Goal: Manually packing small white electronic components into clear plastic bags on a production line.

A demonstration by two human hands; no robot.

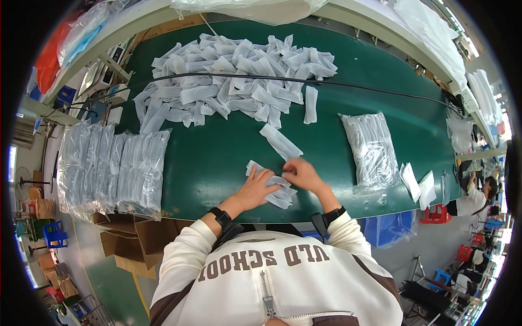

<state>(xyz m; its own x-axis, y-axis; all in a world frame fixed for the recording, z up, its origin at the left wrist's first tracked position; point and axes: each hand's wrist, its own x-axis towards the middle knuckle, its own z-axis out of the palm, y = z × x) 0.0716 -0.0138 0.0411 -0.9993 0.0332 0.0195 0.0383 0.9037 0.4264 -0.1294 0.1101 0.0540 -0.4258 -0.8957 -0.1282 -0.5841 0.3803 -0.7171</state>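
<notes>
Pale, translucent strip-like packets (pixel 280 200) lie together on the green table in front of me. My left hand (pixel 254 189) rests on them with its fingers spread, pressing them against the tabletop. My right hand (pixel 302 175) is at their right side, fingers curled together; whatever sits between the fingertips is hidden. Just beyond the right hand lies one loose packet (pixel 281 142), slanting away to the left. Farther off, another single packet (pixel 310 105) lies beside a big heap of the same packets (pixel 234 81).
Clear bags filled with rows of packets (pixel 114 171) stand at the left. A full clear bag (pixel 371 152) lies at the right, near white folded pieces (pixel 418 187). A black cable (pixel 348 83) hangs across the table. Cardboard boxes (pixel 128 242) stand below the front edge.
</notes>
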